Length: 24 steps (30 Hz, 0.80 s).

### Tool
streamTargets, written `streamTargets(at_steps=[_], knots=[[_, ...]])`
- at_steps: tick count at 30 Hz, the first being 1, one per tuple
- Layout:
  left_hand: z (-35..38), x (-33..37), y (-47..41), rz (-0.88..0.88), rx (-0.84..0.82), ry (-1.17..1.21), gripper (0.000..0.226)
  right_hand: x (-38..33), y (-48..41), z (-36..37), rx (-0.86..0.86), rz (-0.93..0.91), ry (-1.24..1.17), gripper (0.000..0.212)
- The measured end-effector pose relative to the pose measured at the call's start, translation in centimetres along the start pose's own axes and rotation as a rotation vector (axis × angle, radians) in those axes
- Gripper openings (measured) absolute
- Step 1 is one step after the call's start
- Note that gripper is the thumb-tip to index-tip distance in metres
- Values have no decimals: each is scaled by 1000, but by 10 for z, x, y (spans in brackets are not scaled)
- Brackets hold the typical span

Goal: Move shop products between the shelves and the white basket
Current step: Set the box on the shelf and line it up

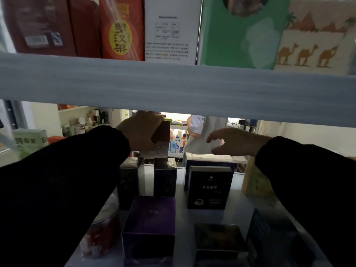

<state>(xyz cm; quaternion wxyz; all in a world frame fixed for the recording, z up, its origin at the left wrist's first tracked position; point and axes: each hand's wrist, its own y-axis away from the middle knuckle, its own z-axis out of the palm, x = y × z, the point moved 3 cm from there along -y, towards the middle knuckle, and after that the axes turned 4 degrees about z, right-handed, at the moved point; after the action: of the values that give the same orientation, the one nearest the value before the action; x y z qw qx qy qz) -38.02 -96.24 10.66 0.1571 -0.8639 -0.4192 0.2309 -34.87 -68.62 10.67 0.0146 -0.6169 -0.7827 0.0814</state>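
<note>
L hand (pixel 139 130) grips tall dark box (pixel 162 140) at back of lower shelf, fingers curled round its upper part. Box upright, long axis vertical, right above gap btwn two dark boxes (pixel 165 176); the gap lies straight down from fingers. Contact w/ them: can't tell. R hand (pixel 231 141) holds nothing, fingers loosely spread, above coffee box (pixel 210 186), so L is nearer. Upper shelf edge (pixel 173 89) hides box top. Dim; label unreadable. White basket not in view.

Your head camera sits close behind your fingers (pixel 215 137), looking forward and down into the lower shelf (pixel 181 197).
</note>
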Motion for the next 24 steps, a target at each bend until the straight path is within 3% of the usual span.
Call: streamTargets(at_steps=[6,10,13,15,18,24], knots=[[-39,45,64,28,378,-204,80,-33,51,-17,162,-168,-72,44],[-58,96,112,22,456,-262,75,-55,95,-11,200,-316,-142,58],[-78,144,143,57,499,-238,65,-71,129,-6,268,-385,-190,83],[-97,181,158,70,557,-173,64,-79,152,-6,352,-488,-280,95],[-126,224,172,63,603,-36,70,-73,184,-3,509,-598,-427,87],[-141,249,210,-77,672,586,77,-66,253,9,301,-427,-874,86]])
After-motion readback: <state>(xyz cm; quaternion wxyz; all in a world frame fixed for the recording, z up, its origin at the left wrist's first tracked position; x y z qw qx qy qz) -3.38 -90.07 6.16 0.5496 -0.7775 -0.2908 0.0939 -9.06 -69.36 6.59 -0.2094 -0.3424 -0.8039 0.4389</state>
